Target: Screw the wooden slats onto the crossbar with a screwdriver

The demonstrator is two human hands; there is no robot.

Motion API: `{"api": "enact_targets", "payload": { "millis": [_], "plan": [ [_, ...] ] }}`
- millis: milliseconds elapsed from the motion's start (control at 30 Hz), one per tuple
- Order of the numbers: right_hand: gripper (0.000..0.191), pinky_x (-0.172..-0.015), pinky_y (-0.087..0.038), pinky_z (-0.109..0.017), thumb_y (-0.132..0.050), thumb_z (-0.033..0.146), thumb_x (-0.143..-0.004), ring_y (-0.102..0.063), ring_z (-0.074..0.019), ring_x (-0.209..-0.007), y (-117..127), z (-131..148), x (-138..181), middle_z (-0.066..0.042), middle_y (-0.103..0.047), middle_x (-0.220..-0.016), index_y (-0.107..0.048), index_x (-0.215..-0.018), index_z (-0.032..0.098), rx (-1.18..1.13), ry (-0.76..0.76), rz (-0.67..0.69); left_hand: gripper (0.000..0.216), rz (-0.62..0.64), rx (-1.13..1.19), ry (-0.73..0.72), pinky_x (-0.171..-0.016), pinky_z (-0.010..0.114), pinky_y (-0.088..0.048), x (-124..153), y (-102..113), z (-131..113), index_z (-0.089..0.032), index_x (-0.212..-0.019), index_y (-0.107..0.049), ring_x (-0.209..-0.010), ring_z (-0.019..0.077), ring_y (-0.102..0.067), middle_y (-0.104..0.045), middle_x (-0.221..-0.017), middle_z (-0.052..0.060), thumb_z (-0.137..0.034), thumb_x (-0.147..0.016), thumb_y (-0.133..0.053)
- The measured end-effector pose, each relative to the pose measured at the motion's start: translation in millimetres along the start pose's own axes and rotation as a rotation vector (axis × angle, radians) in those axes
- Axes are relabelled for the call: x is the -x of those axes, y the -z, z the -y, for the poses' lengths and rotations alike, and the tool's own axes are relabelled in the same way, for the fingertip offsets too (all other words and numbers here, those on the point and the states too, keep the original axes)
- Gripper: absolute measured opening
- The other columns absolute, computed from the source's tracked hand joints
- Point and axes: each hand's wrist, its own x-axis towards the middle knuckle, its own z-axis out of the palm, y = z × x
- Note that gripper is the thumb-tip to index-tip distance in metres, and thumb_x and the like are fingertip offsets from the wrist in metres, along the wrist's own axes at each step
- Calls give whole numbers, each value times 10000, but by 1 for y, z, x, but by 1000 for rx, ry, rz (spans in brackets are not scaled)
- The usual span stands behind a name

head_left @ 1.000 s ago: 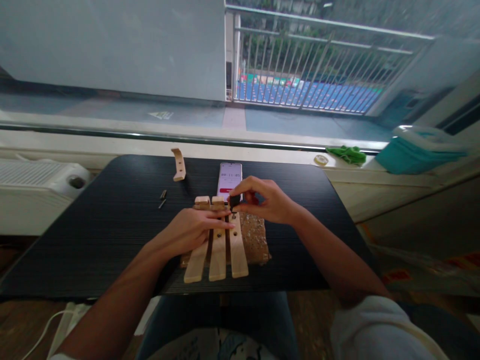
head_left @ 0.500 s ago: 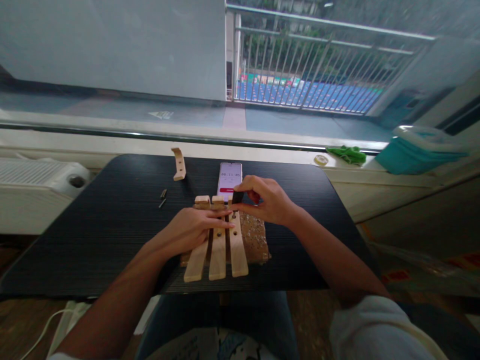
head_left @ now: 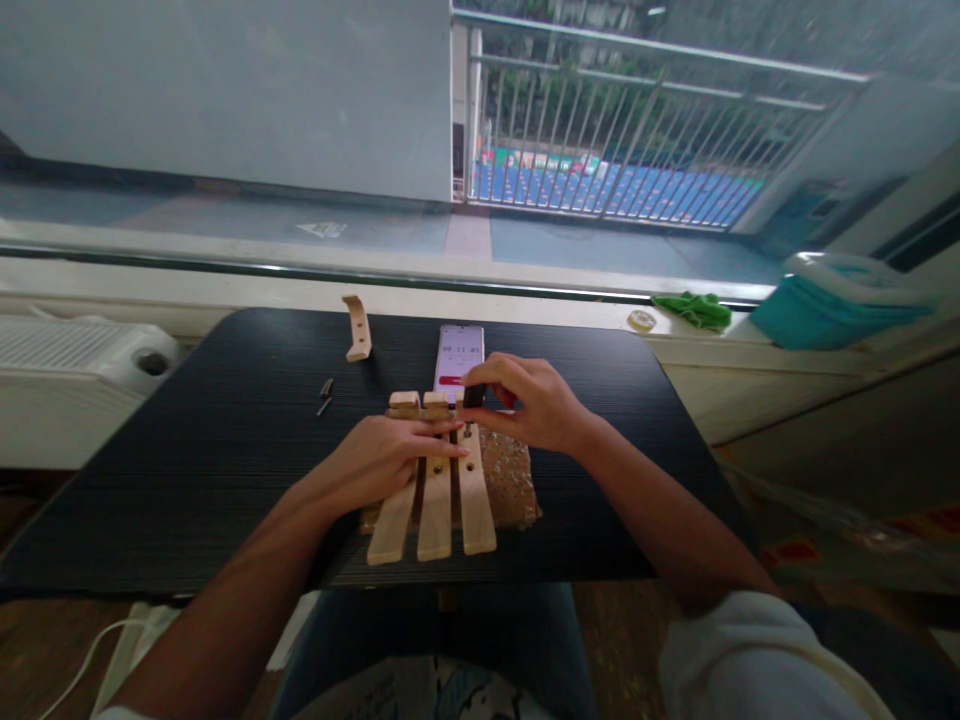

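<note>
Three pale wooden slats (head_left: 439,500) lie side by side on a cork-like board (head_left: 510,480) on the black table (head_left: 225,450). My left hand (head_left: 382,458) lies flat across the slats, fingers stretched out, pressing them down. My right hand (head_left: 529,400) pinches a small black tool (head_left: 472,397) upright over the far end of the right slat. Behind the hands a phone (head_left: 460,352) lies with its screen lit.
A curved wooden piece (head_left: 358,328) lies at the table's far side, with two small screws (head_left: 325,397) nearer. A radiator (head_left: 75,370) stands to the left. On the window sill to the right sit a green cloth (head_left: 694,308) and a teal bag (head_left: 832,305).
My right hand's fingers have shifted round the black tool, turning it a little. My left hand and the slats have stayed put.
</note>
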Motion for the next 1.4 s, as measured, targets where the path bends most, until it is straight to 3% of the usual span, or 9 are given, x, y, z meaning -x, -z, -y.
{"api": "enact_targets", "payload": {
  "millis": [167, 333, 533, 833, 1200, 1400],
  "plan": [
    [222, -517, -393, -191, -570, 348, -908, -435, -45, -538, 3, -1, -1, 4, -606, -787, -577, -1029, 162, -72, 15, 28, 552, -9, 19, 0, -994, 338, -495, 0, 0, 0, -363, -1181, -670, -1168, 188, -621, -560, -1357, -55, -23, -791, -477],
    [217, -557, -432, -182, -568, 194, -891, -486, -41, -574, 13, -1, -3, -11, -652, -868, -600, -1103, 158, -210, -54, 134, 557, 10, 15, -1, -1009, 344, -483, 0, 0, 0, -346, -1186, -671, -1197, 194, -599, -556, -1363, -37, -14, -787, -469],
    [205, -682, -485, -235, -553, 190, -911, -607, -105, -822, 14, -6, -3, -74, -681, -1014, -600, -1106, 149, -348, -77, 156, 591, 4, 50, 19, -1010, 350, -482, 0, 0, 0, -363, -1184, -670, -1197, 208, -600, -557, -1362, -45, -3, -759, -473],
    [270, -607, -453, -201, -529, 160, -909, -546, -40, -643, 9, -7, 1, -64, -661, -1059, -514, -1178, 162, -505, -200, 199, 601, 18, 50, 27, -1005, 350, -486, 1, 2, -1, -360, -1185, -668, -1190, 202, -606, -545, -1372, -46, -3, -748, -462],
    [205, -542, -412, -194, -603, 188, -878, -478, -34, -563, 9, -5, -1, -13, -630, -871, -588, -1077, 141, -453, -186, 142, 597, 28, 57, 37, -1024, 354, -474, 0, 2, -1, -371, -1188, -665, -1220, 202, -582, -539, -1376, -61, -4, -761, -466],
    [218, -537, -392, -189, -651, 266, -864, -449, -40, -547, 7, -6, 1, 53, -531, -704, -615, -1048, 154, -380, -195, 93, 603, 20, 33, 20, -1007, 325, -480, 0, 2, -1, -372, -1199, -655, -1195, 184, -601, -534, -1378, -64, -11, -757, -463]
  ]
}}
